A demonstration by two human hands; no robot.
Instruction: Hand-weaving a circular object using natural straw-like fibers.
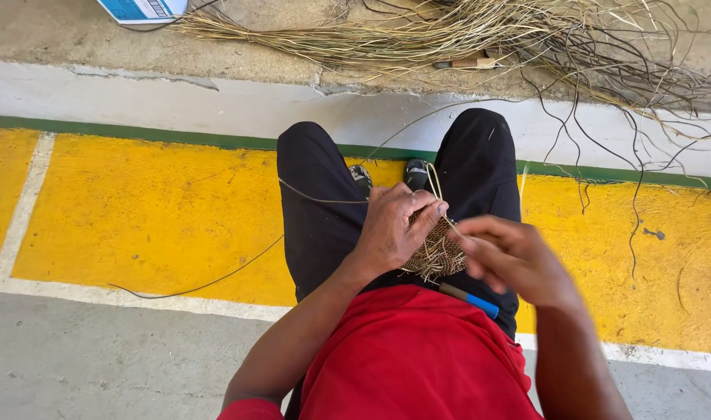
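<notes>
I sit with black trousers and a red shirt. My left hand (394, 225) grips a small woven piece of tan straw (439, 253) above my lap. A thin strand (441, 198) loops up from the weave past my fingers. My right hand (515, 260) is blurred beside the weave's right edge, fingers pinched near a strand. A tool with a blue handle (472, 299) lies on my lap below the weave.
A big bundle of dry straw and dark fibres (464, 35) lies on the concrete ahead. A long dark strand (215, 280) trails left over the yellow painted floor (153, 218). A blue and white box (141, 9) sits top left.
</notes>
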